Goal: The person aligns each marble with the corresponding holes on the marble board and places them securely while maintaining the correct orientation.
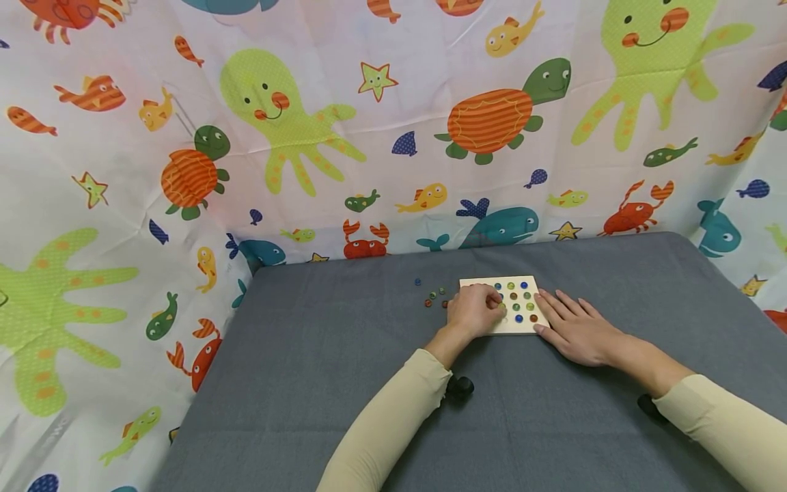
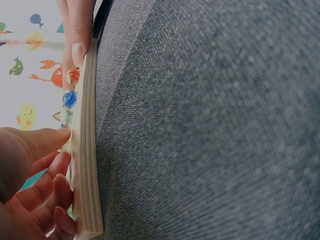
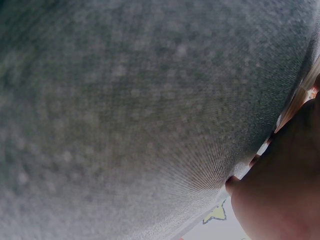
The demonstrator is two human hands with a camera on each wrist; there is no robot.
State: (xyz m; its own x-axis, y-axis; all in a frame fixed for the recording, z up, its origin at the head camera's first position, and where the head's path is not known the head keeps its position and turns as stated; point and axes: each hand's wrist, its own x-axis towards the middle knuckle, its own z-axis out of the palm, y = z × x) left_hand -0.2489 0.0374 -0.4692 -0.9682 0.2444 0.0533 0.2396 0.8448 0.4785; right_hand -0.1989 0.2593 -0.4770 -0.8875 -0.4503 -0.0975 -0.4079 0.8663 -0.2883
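A pale wooden board (image 1: 482,281) lies on the grey cloth, with glass marbles seated in rows on it, among them a blue marble (image 1: 519,318) and an orange-brown marble (image 1: 533,318). Over its left part, my left hand (image 1: 472,311) pinches a yellowish-green marble (image 2: 66,146) between thumb and forefinger, at the board's surface. That hand hides the board's left rows. My right hand (image 1: 581,336) rests with straight, spread fingers at the right edge, the thumb and fingertips touching the board. In the right wrist view the back of this hand covers most of the board.
Several loose marbles lie on the cloth left of the board, including a blue marble (image 1: 417,281), a green marble (image 1: 433,295) and a reddish marble (image 1: 427,303). Grey cloth (image 1: 295,383) covers the table. A curtain (image 1: 418,102) printed with sea animals hangs behind and at both sides.
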